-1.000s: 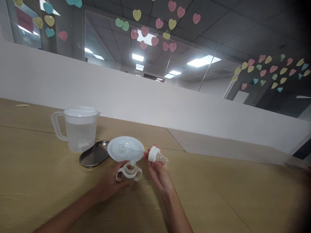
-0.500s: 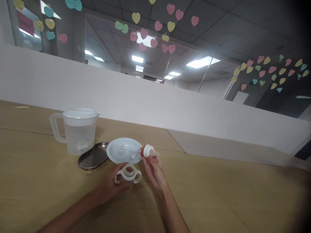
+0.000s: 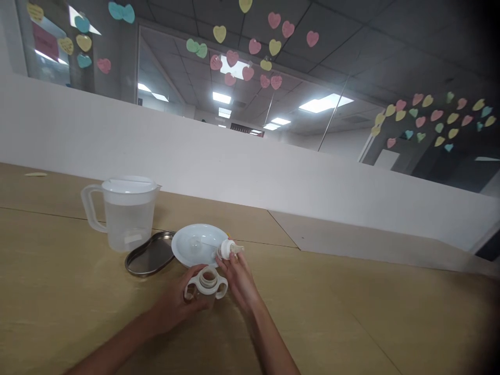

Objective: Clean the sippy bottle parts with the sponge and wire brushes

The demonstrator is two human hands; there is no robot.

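Note:
Wrapped round a baby bottle (image 3: 208,284) is my left hand (image 3: 182,297); the bottle has two white side handles and its neck is uncovered. My right hand (image 3: 239,276) grips a bottle teat (image 3: 230,249) with a white screw collar, the clear tip pointing right. It is held just over the right rim of a white bowl (image 3: 183,250), up and to the right of the bottle. In the bowl lies a small clear rounded piece (image 3: 195,244) with a thin stem running to the right; the stem's far end is hidden behind the teat.
A lidded translucent pitcher (image 3: 128,219) holding clear liquid stands at the left. A metal kidney dish (image 3: 150,256) sits between it and the bowl. Behind the wooden table (image 3: 351,312) rises a low white wall (image 3: 219,164) with glass above.
My right hand has moved the teat left and slightly down, closer to the bowl and the bottle neck. My left hand keeps the bottle in nearly the same place.

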